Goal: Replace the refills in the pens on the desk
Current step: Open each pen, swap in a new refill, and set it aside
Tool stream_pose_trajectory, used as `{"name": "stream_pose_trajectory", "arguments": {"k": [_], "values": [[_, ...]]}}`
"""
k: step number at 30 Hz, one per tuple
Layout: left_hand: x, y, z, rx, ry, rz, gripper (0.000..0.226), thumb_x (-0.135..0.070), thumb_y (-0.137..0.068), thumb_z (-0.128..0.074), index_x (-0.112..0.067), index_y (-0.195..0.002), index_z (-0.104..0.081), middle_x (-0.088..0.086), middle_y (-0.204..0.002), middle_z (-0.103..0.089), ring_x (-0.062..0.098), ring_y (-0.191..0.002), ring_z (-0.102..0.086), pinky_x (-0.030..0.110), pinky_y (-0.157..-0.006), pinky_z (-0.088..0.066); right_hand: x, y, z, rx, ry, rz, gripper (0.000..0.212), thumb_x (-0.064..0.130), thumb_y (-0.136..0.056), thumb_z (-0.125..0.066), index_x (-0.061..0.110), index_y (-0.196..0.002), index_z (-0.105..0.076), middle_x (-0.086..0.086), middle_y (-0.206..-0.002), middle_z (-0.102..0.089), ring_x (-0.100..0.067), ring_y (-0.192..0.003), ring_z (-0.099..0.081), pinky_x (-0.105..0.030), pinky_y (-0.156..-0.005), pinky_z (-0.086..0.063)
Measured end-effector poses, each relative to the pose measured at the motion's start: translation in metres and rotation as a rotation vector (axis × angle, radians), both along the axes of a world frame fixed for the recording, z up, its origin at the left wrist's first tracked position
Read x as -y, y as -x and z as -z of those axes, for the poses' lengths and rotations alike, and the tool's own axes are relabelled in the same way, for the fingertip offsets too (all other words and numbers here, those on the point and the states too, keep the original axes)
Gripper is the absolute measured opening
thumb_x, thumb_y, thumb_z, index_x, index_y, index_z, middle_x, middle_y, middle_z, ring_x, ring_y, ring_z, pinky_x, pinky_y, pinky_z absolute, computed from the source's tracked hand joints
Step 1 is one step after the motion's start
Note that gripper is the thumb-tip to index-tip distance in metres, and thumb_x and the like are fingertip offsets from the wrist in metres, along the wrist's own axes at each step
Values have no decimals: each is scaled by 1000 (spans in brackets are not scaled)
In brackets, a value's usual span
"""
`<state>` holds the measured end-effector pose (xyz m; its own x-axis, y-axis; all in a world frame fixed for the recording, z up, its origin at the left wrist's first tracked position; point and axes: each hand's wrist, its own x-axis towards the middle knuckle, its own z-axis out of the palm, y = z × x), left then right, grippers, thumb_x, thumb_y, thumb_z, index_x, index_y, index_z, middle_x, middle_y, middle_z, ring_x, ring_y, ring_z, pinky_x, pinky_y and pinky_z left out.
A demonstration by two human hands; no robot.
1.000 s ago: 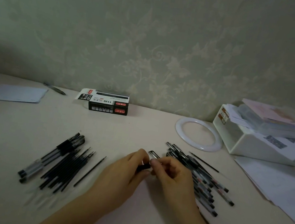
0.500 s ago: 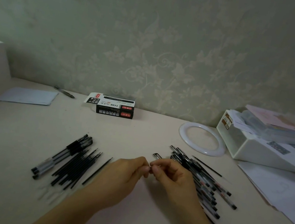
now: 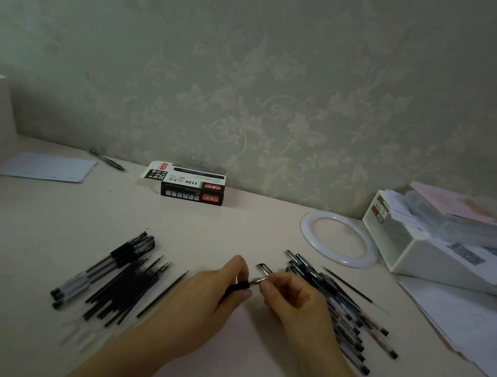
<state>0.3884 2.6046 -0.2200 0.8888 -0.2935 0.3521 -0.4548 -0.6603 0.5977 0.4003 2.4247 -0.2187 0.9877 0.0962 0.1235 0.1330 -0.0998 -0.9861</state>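
Note:
My left hand (image 3: 209, 298) grips the black grip end of a pen (image 3: 240, 284) over the middle of the desk. My right hand (image 3: 295, 303) pinches the small metal tip section at that pen's end, fingertips almost touching the left hand's. A pen cap with a silver clip (image 3: 263, 268) lies just behind the fingers. A heap of capped pens (image 3: 350, 317) lies to the right, partly under my right wrist. On the left lie a few pens (image 3: 108, 264) and a bundle of dark refills (image 3: 127, 289), with a single refill (image 3: 164, 293) beside them.
A black and white refill box (image 3: 191, 185) sits by the wall. A white ring (image 3: 338, 241), a white organiser box (image 3: 429, 255) stacked with papers, and loose sheets (image 3: 470, 328) fill the right. A pale sheet (image 3: 46, 167) and a lone pen (image 3: 107, 160) lie far left.
My hands have parted slightly, exposing the pen's black grip and metal tip between them. The view shifted a little; the piles have not moved.

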Motion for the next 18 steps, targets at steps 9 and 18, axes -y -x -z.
{"name": "stream_pose_trajectory", "arguments": {"k": [9, 18], "values": [[3, 0, -1, 95, 20, -3, 13, -37, -96, -52, -27, -95, -60, -12, -84, -55, 5, -74, -51, 27, -65, -44, 0, 0, 2, 14, -37, -42, 23, 2, -85, -71, 25, -83, -77, 0, -86, -76, -6, -80, -69, -15, -72, -51], [6, -1, 1, 103, 33, 7, 15, -33, -98, -50, -27, -98, -64, -11, -85, -55, 3, -73, -50, 23, -66, -42, -2, 0, 4, 45, 31, -8, 9, 23, -86, -73, 28, -78, -74, 5, -70, -71, -1, -67, -63, -14, -65, -49]]}}
